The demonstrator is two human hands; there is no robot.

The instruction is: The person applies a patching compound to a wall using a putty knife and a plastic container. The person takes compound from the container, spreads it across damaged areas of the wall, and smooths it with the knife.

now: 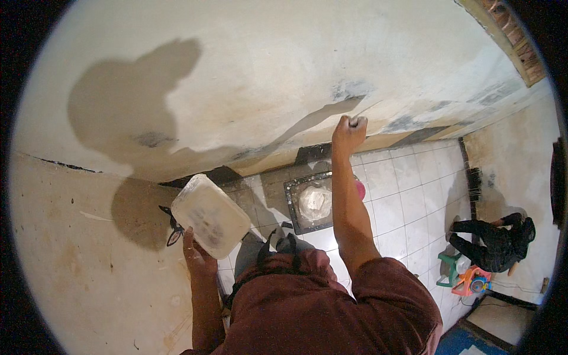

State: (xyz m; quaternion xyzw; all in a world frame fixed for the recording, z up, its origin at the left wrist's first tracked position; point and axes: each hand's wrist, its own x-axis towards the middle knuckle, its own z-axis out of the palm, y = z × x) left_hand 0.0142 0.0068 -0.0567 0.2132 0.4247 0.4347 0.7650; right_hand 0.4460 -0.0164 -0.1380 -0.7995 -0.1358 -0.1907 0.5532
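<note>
My left hand (198, 255) grips the lower edge of a pale, rounded rectangular plastic tray (216, 216), which has grey smears across its face. The tray is tilted up beside the left wall. At the wall in front of me, my right arm is stretched out and my right hand (349, 133) is closed in a fist. A thin line runs from the fist along the wall, but what the fingers hold is too small to make out. Whitish, patchy plaster with grey spots covers the front wall (284, 71). My arm's shadow falls next to the fist.
On the tiled floor (390, 177), a black rectangular tray (289, 198) bears a clear bag of white material (315, 203). Something pink (360, 190) shows behind my forearm. To the right, a person in black (494, 242) is near a green stool (448, 269) and an orange stool (467, 281).
</note>
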